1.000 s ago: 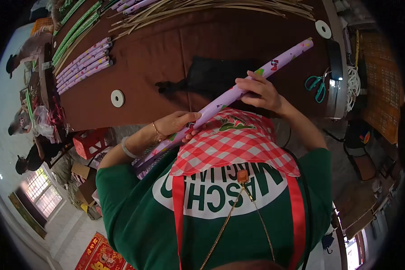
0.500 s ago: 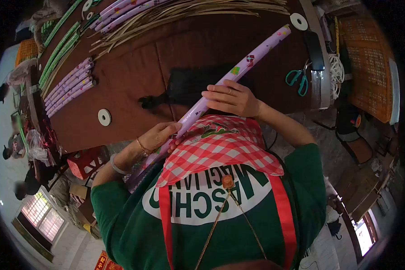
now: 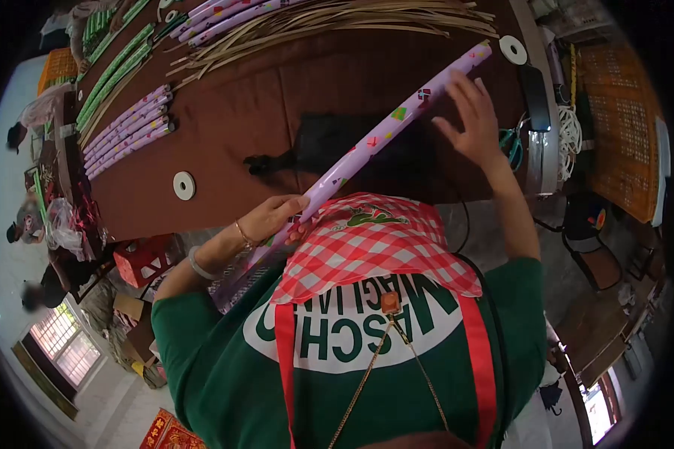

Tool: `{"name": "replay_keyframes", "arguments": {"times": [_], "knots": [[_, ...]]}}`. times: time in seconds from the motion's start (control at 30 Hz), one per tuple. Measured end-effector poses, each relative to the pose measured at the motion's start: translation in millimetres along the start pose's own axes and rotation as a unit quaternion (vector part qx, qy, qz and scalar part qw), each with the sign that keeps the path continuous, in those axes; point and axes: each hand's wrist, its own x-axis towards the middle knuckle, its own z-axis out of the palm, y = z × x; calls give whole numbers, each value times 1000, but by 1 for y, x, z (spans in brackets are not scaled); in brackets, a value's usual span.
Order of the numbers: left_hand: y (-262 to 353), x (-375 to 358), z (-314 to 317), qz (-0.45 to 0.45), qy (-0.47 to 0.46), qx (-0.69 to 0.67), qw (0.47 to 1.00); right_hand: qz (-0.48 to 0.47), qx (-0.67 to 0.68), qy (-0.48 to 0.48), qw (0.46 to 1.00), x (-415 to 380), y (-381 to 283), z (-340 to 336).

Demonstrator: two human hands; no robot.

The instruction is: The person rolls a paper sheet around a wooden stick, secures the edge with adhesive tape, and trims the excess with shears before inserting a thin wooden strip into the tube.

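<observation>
A long lilac roll of patterned wrapping paper [image 3: 371, 142] slants across my front, from beside my left hip to the far right of the table. Near its lower end, my left hand [image 3: 275, 217] is closed around it, thumb on top. My right hand [image 3: 472, 120] is raised beside the roll's upper part, fingers spread and holding nothing. Under the roll, a black cloth-like item [image 3: 326, 146] lies on the brown table [image 3: 225, 127]. Teal-handled scissors [image 3: 513, 146] are partly covered by my right forearm.
White tape rolls [image 3: 184, 185] [image 3: 513, 50] lie on the table. Short lilac rolls [image 3: 127, 135], green rolls [image 3: 116, 75] and thin strips [image 3: 314, 30] occupy its left and far sides. A black object [image 3: 533, 97] and white cord [image 3: 569, 142] are at the right edge. People [image 3: 30, 224] are at far left.
My right hand has left the middle of the roll and moved up and right, its fingers opening. My left hand keeps its hold near the lower end. The view has shifted slightly.
</observation>
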Motion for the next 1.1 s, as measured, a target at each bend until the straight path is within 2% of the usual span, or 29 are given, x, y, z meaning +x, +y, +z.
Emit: {"name": "replay_keyframes", "arguments": {"times": [0.07, 0.13, 0.17, 0.23, 0.27, 0.33, 0.37, 0.43, 0.47, 0.5, 0.53, 0.57, 0.6, 0.63, 0.67, 0.73, 0.8, 0.83, 0.87, 0.9, 0.93, 1.07, 1.1], "knots": [[-5, 8, -8, 10, -7, 19, 1000, -93, 49, -85, 991, 20, -36, 3], [2, 10, -6, 1, -4, 56, 998, -146, 88, -170, 971, 32, -61, 17], [5, 12, -8, 3, 0, 55, 998, -159, 104, -183, 964, 35, -70, 26], [11, 15, -13, -13, -17, 101, 995, -176, 100, -185, 962, 35, -81, 48], [14, 16, -15, -9, -35, 111, 993, -198, 98, -129, 967, 35, -86, 56], [14, 21, -27, 5, -75, 85, 993, -207, 105, -151, 961, 34, -91, 65], [21, 18, -26, -39, -36, 82, 995, -208, 98, -172, 958, 33, -92, 70], [42, 3, -26, -79, -10, 107, 991, -198, 139, -138, 961, 37, -97, 78], [39, 4, -35, -58, 49, 237, 969, -183, 147, -155, 960, 38, -100, 78], [42, -6, -39, 15, 130, 381, 915, -167, 154, -172, 959, 40, -103, 78], [50, -20, -40, 84, 206, 514, 828, -174, 160, -169, 957, 43, -103, 80], [54, -32, -35, 173, 326, 567, 736, -159, 166, -163, 960, 46, -102, 79], [58, -48, -25, 169, 331, 566, 736, -142, 171, -157, 962, 49, -102, 79], [67, -68, -6, 202, 306, 535, 761, -121, 158, -204, 959, 53, -102, 76], [68, -82, 9, 234, 279, 502, 784, -123, 160, -202, 958, 55, -103, 75], [37, -69, 25, 156, 150, 414, 884, -113, 195, -178, 958, 59, -104, 75], [-17, -24, 19, 220, 248, 201, 922, -110, 212, -173, 956, 61, -106, 77], [-22, -10, 7, 235, 277, 118, 924, -103, 225, -171, 954, 61, -108, 77], [-24, 5, 4, 376, 315, 43, 870, -99, 231, -169, 953, 62, -109, 77], [-25, 18, 3, 507, 340, -33, 791, -99, 229, -178, 952, 63, -108, 75], [-26, 23, 1, 544, 295, -121, 776, -99, 225, -191, 950, 63, -108, 73], [-30, 35, 3, 568, 293, -141, 756, -89, 202, -229, 948, 73, -110, 65], [-31, 35, 2, 569, 292, -144, 755, -122, 212, -201, 949, 78, -113, 64]]}}
